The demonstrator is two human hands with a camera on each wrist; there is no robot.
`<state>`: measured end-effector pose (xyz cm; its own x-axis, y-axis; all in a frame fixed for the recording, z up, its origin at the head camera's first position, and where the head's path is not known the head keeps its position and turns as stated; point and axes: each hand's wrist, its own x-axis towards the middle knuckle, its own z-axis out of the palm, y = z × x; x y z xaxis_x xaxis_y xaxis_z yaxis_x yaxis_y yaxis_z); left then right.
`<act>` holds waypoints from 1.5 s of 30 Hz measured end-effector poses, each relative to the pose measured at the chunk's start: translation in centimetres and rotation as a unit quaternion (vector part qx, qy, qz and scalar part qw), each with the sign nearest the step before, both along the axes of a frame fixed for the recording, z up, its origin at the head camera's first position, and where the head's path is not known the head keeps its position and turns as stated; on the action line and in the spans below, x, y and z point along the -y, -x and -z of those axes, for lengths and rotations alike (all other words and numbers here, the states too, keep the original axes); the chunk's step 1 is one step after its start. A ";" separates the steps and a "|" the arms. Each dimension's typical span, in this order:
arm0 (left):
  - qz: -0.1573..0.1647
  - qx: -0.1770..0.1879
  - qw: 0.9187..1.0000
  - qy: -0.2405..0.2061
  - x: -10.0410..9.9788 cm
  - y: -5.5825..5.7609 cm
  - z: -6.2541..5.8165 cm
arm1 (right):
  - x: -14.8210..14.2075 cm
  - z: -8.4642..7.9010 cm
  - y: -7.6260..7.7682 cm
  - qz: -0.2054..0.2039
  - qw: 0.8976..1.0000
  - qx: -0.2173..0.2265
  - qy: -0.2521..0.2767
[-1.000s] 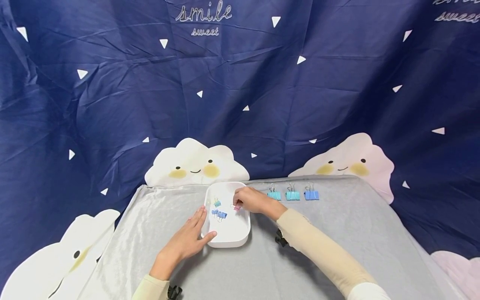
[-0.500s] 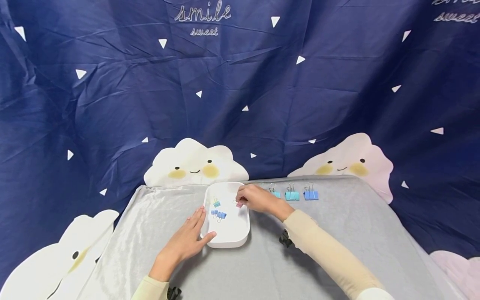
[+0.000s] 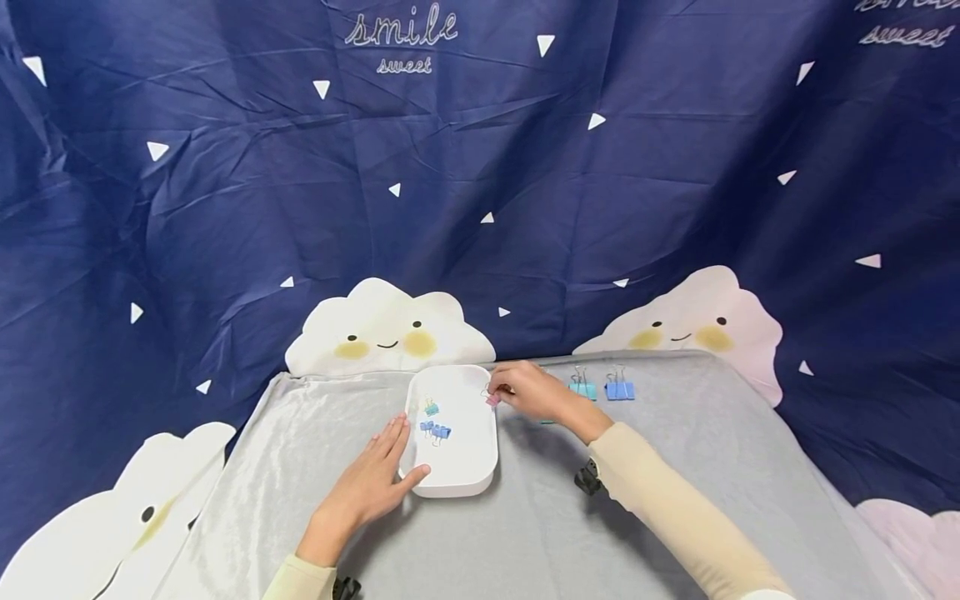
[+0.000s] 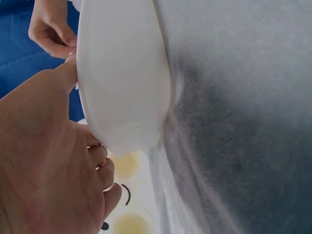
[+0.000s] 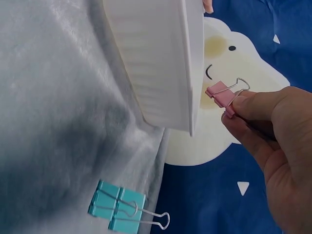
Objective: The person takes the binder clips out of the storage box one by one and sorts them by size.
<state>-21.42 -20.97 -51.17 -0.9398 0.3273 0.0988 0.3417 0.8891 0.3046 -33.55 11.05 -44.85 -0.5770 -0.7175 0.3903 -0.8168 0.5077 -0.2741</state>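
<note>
In the head view my left hand (image 3: 375,475) rests along the left edge of a white tray (image 3: 457,490), fingers straight and thumb laid over the front left rim. My right hand (image 3: 528,390) pinches a small pink binder clip (image 5: 224,96) between thumb and index finger. That clip is above the tray's right rim, with its wire handle toward the fingertips. Inside the tray lie two small blue binder clips (image 3: 441,432) and a small teal binder clip (image 3: 431,409) with something yellowish beside it.
Right of the tray, a larger teal binder clip (image 3: 582,391) and a larger blue binder clip (image 3: 619,391) stand in a row on the grey cloth (image 3: 540,517). A teal sliver shows under my right wrist. Behind hangs a dark blue curtain (image 3: 465,167) with clouds.
My right hand has lifted the pink binder clip from inside the tray and moved right to its rim, now covering the leftmost teal clip of the row. My left hand stays put.
</note>
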 end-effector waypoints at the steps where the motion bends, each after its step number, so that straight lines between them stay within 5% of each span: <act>1: 0.000 0.001 1.000 0.000 0.0 0.0 0.0 | -0.3 0.0 0.0 0.001 1.000 -0.003 0.003; 18: 0.003 0.009 1.000 -0.009 0.2 0.2 0.2 | -5.9 0.2 -1.1 0.077 0.996 0.016 0.034; 36: 0.008 0.011 1.000 -0.011 0.3 0.2 0.3 | -11.6 3.2 -1.6 0.119 0.991 -0.015 0.061; 45: 0.006 0.011 1.000 -0.012 0.1 0.3 0.4 | -13.4 4.5 -1.6 0.143 0.988 0.013 0.062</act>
<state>-21.72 -21.11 -51.55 -0.9375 0.3373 0.0855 0.3459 0.8772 0.3329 -31.94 24.48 -49.33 -0.7602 -0.4712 0.4473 -0.6365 0.6782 -0.3673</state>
